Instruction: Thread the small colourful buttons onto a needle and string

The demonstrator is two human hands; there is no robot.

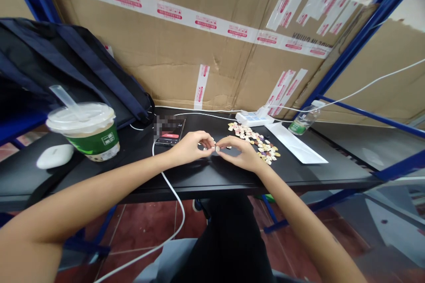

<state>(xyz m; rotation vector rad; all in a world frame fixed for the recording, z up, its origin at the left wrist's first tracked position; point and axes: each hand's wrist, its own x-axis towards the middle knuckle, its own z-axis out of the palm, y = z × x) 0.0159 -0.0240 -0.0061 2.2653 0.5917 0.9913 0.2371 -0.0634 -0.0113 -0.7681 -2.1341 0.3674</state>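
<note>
My left hand (194,147) and my right hand (241,154) meet fingertip to fingertip just above the black desk. Both are closed in a pinch around a small pale piece (217,148), too small to identify. A few similar bits lie behind my left fingers, partly hidden by them. Just beyond my right hand spreads a loose pile of small flat pieces (245,133), mostly cream and yellow with some pink, brown and purple. To the left of my left hand lies a phone (170,135) with its screen lit.
On the left stand a lidded drink cup (96,135) with a straw, a white rounded case (55,156) and a dark backpack (83,62). A power strip (254,118), a white paper strip (295,143) and a plastic bottle (304,119) lie right. A white cable (181,212) hangs over the desk edge.
</note>
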